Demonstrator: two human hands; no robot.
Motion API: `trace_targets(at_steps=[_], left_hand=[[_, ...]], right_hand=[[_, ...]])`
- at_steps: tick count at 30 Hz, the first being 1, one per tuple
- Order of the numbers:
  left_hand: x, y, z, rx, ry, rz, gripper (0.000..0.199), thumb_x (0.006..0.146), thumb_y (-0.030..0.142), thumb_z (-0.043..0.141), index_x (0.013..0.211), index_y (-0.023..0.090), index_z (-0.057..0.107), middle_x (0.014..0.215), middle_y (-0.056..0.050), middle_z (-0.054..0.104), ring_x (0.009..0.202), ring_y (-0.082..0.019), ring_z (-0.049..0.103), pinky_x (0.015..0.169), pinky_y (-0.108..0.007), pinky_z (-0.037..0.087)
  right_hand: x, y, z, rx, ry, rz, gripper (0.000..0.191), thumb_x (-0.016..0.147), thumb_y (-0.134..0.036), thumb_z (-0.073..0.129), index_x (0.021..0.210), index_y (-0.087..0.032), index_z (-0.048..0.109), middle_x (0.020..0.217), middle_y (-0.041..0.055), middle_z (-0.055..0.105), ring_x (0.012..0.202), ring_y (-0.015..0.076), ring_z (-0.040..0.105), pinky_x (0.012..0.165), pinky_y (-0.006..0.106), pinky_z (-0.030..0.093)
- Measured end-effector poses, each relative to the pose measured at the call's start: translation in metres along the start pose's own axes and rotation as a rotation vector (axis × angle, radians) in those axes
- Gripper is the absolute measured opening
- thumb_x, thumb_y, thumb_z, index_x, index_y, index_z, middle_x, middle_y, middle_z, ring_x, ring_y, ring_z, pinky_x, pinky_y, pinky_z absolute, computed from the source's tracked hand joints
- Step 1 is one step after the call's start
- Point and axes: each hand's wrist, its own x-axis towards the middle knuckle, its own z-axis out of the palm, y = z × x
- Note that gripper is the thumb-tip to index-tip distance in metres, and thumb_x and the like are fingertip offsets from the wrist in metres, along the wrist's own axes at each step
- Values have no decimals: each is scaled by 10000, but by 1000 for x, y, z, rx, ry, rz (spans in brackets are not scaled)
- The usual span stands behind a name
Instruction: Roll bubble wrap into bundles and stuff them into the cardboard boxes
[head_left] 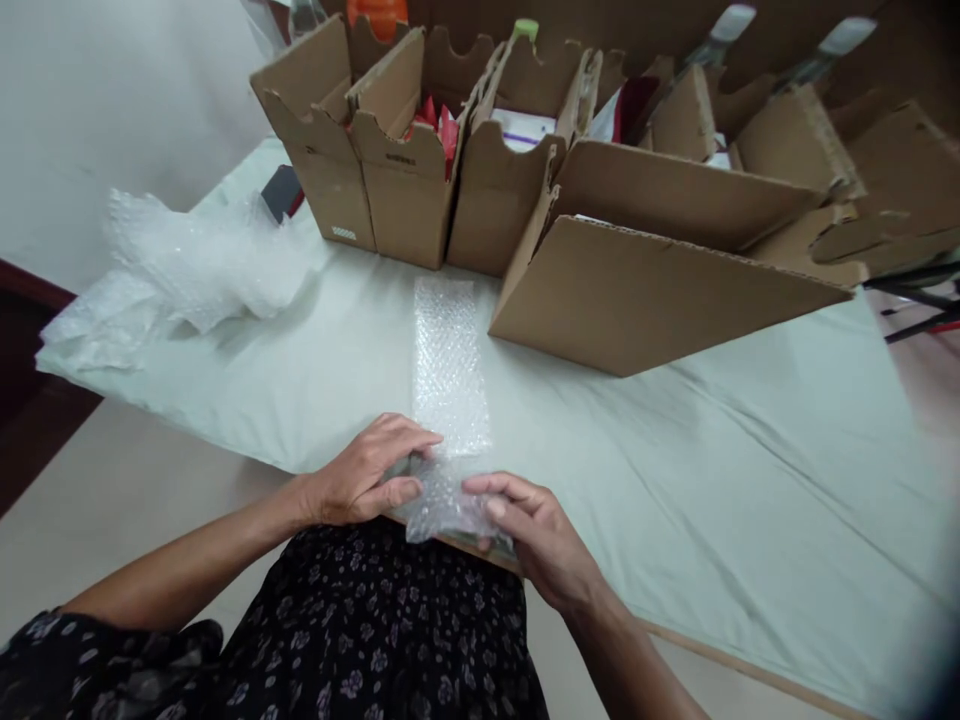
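A strip of clear bubble wrap lies lengthwise on the pale green cloth, running from the cardboard boxes to the table's front edge. Its near end is bunched or folded over at the edge. My left hand rests at the left side of that near end, thumb and fingers apart, fingertips touching the wrap. From the right, my right hand pinches the folded end between thumb and fingers, some fingers tucked beneath. Whether anything lies inside the fold cannot be made out.
Several open cardboard boxes stand along the back with packets and bottles in them. A larger box sits at the right. Crumpled bubble wrap lies at the left, beside a dark box. The green cloth covers the table.
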Motion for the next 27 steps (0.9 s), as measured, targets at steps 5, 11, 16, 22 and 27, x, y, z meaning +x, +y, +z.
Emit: trace_targets(at_steps=[5,11,16,22,27], left_hand=[[-6,-1,1,-140,53,-247,847,965,639,561,1637,210,275,1273,-152,682,1175,-303,651,1015,-490,526],[2,4,34,101,404,-345,666,992,235,546,1613,197,309,870,-8,673,873,-188,649,915,-382,525],[8,7,40,412,386,-306,295,970,192,568,1232,212,700,910,-47,718,916,-238,612,864,-419,456],[10,1,29,480,272,-317,227,947,186,595,1118,205,744,919,-51,746,910,-258,601,850,-428,427],[13,-7,23,520,194,-263,236,961,188,581,1136,205,737,886,-51,740,882,-258,591,864,-444,433]], right_hand=[[22,-2,15,261,-17,-148,465,897,-575,701,1262,-287,720,1368,117,703,1116,260,725,676,285,573],[44,-2,24,280,55,-124,503,880,-507,759,1309,-277,634,1418,134,666,1240,297,674,759,326,585],[41,-3,27,136,149,-93,916,913,-421,743,1643,-299,205,1381,156,676,1135,279,730,750,342,592],[26,6,10,-809,218,-581,526,1003,-271,587,1519,-324,502,1322,101,707,1099,247,714,928,449,584],[36,10,-5,-1648,206,-876,369,956,-103,556,1289,-175,698,1421,166,665,1346,338,578,992,501,521]])
